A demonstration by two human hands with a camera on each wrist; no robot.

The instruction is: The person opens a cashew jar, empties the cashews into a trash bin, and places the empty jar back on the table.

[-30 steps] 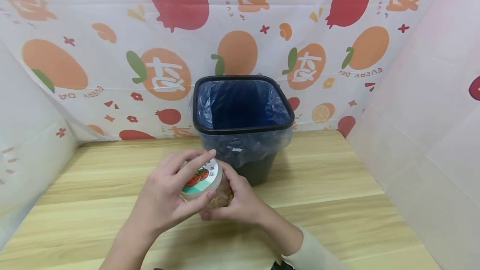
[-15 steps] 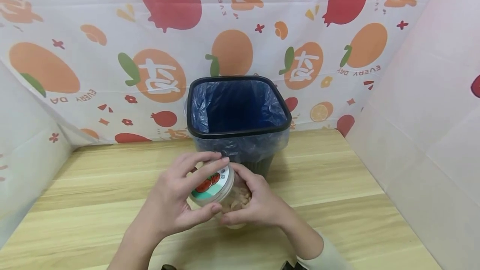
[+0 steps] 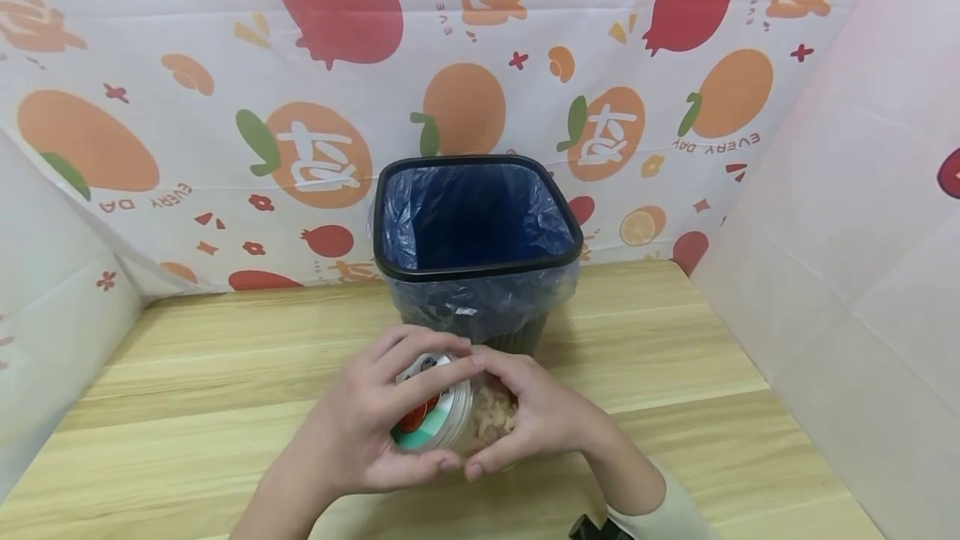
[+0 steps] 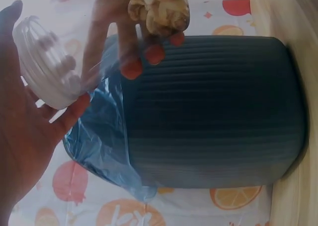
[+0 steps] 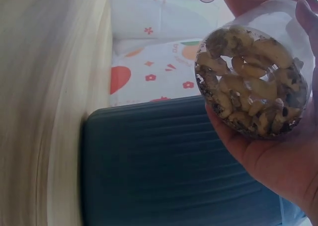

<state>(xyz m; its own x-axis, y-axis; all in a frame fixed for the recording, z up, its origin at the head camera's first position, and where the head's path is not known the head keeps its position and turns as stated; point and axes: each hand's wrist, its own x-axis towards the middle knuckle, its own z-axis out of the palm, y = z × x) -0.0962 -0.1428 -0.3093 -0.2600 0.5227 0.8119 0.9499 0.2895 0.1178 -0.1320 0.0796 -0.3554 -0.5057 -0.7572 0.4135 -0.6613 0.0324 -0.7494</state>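
Note:
Between both hands is a clear plastic jar of pale, curved nuts that look like cashews, held tilted in front of the bin. My left hand grips its round lid, which carries a white and green label with red fruit; fingers curl over the far side and the thumb lies along the near side. My right hand holds the jar body, fingers behind and thumb in front. The nuts show through the jar's base in the right wrist view, with dark crumbs around the edge. Fingers partly cover the label.
A dark ribbed waste bin with a black rim and a clear bag liner stands just beyond the hands. It sits on a light wood table, against a fruit-print cloth. Plain pale cloth walls the right side.
Both hands and the jar have shifted right and nearer the person. The jar has tilted, its lid leaning to the left. In the latest half second the left fingers have slid further across the lid.

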